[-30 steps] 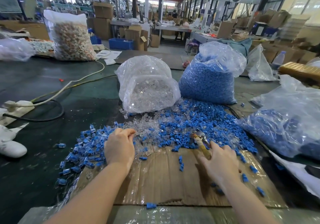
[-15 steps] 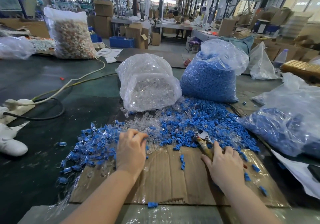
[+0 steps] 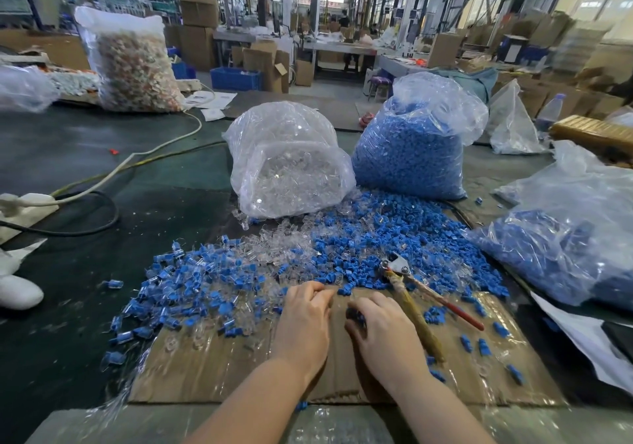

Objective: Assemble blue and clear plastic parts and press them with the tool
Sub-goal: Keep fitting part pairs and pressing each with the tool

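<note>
My forearms reach in from the lower edge and meet at the middle of the cardboard sheet [image 3: 342, 375] that lies on the bench [image 3: 102, 176]. My left hand [image 3: 303, 323] lies knuckles up, its fingers curled forward and drawn together at the tips, just at the near edge of the loose blue parts [image 3: 376, 238]. It seems to pinch a small clear piece, though I cannot tell for sure, as the piece is nearly invisible against the cardboard. My right hand [image 3: 383, 334] sits just beside it, the fingers curled under and closed around a small dark blue part [image 3: 354, 315] that shows beneath the thumb side. The fingertips of both hands nearly touch.

The pressing tool [image 3: 411, 292] lies on the cardboard just right of my right hand, untouched, its metal head resting in the blue heap and its handles splayed toward me. Loose clear parts [image 3: 274, 248] lie scattered beyond my left hand. Behind them stand a bag of clear parts [image 3: 287, 166] and a bag of blue parts [image 3: 411, 149].
</note>
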Motion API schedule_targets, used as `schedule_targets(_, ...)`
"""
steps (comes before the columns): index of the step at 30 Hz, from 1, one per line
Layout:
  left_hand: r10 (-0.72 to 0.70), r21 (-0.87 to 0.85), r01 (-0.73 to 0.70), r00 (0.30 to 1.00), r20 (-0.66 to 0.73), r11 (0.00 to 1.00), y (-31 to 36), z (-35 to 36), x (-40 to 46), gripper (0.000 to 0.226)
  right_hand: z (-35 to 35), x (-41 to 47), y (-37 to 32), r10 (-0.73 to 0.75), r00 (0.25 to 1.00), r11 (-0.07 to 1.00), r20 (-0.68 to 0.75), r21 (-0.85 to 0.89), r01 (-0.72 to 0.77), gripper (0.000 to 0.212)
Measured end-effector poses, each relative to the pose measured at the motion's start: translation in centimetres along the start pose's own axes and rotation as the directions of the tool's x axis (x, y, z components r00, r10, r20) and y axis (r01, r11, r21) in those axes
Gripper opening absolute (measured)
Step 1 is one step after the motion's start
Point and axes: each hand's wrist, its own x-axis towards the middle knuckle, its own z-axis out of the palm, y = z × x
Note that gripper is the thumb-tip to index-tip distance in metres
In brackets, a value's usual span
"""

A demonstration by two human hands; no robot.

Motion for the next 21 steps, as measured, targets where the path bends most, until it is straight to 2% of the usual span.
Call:
schedule_targets(6, -0.029, 0.104, 0.034, 0.998, -0.052, 0.994, -0.2, 0.3, -0.5, 0.043, 0.7, 0.4, -1.1, 0.056, 0.994, 0.996, -0.090, 0.079, -0.049, 0.019)
schedule_targets(12, -0.120, 0.215, 0.125, 0.992, -0.037, 0.969, 0.1, 0.4, -0.5, 0.048, 1.2, 0.0, -1.1, 0.133, 0.981, 0.981, -0.143, 0.161, -0.110, 0.027)
schedule_targets(21, 0.096, 0.116, -0.093, 0.995, -0.023, 0.989, -0.4, 0.3, -0.7, 0.037, 1.2, -0.2, -1.1, 0.159, 0.979, 0.973, -0.128, 0.190, -0.133, 0.027)
